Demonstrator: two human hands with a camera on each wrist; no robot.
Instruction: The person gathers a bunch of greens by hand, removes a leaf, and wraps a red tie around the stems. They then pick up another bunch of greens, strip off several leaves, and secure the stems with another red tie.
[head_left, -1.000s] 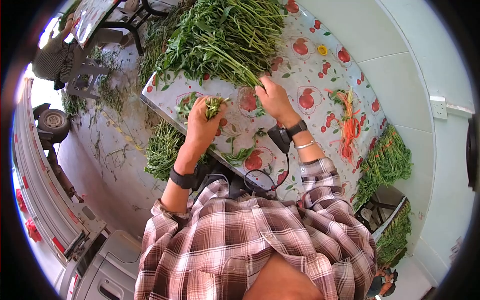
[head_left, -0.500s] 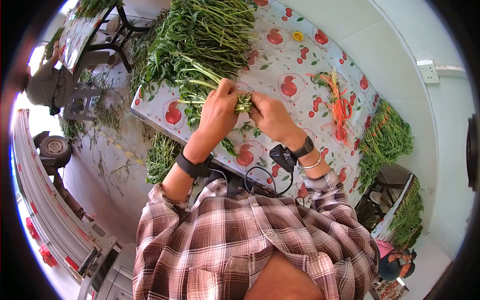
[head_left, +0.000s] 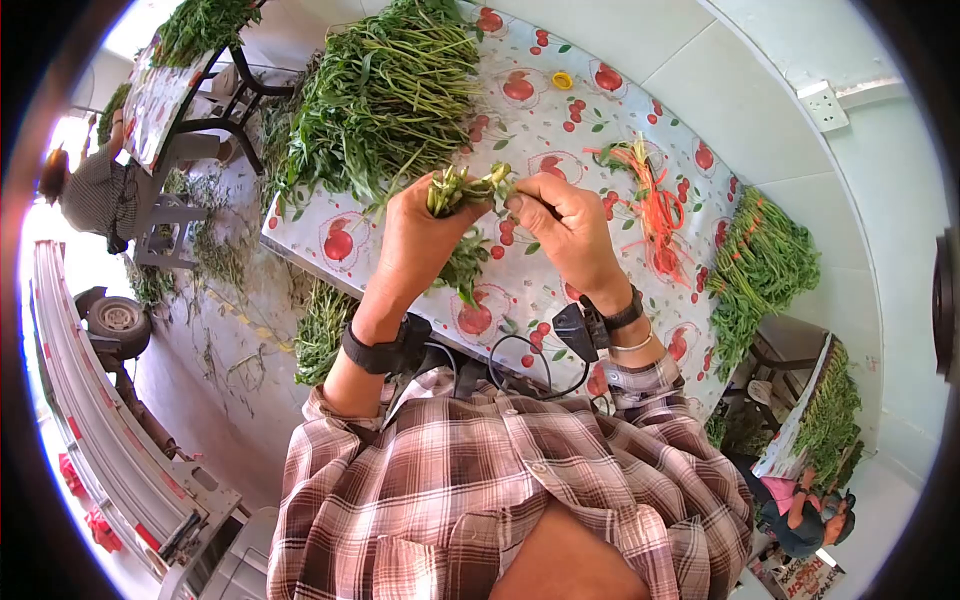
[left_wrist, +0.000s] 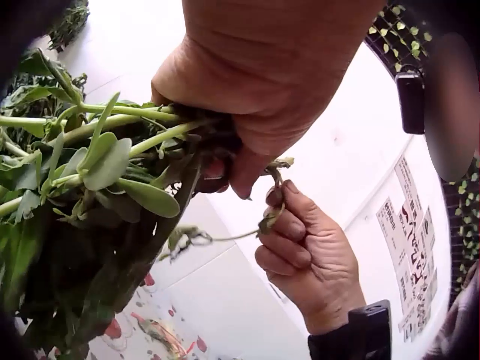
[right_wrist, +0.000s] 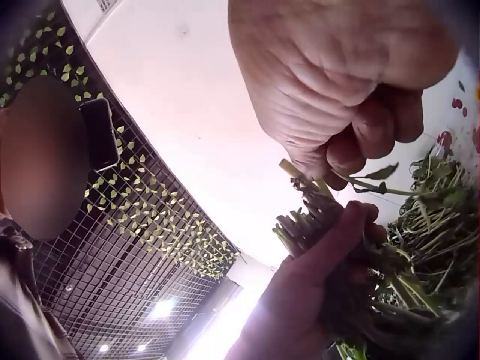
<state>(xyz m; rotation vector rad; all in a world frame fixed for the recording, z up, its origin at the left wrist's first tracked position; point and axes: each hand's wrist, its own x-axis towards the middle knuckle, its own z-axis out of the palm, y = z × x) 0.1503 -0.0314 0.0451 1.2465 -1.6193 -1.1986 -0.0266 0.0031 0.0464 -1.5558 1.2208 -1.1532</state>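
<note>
In the head view my left hand (head_left: 420, 240) grips a bunch of leafy green stems (head_left: 448, 193), cut ends upward, over the table. Its leaves (left_wrist: 97, 161) spread out on one side of that hand in the left wrist view. Just to the right, my right hand (head_left: 572, 235) pinches a thin leafy sprig (right_wrist: 379, 174) between thumb and forefinger, right at the bunch's cut ends. Beyond both hands lies a large pile of the same greens (head_left: 385, 100). Some loose leaves (head_left: 462, 268) show below the left hand.
A cherry-print cloth covers the table (head_left: 620, 115). On it are orange-red strips (head_left: 660, 225) and a yellow ring (head_left: 562, 80). Tied green bundles (head_left: 765, 265) stand at its right end. Stems litter the floor near a stool (head_left: 168, 240). Other people are at left and lower right.
My right hand left the pile's edge with stems and came to the left hand, where the bunch now shows its cut ends upward. The right hand now pinches a sprig there. The head view has shifted.
</note>
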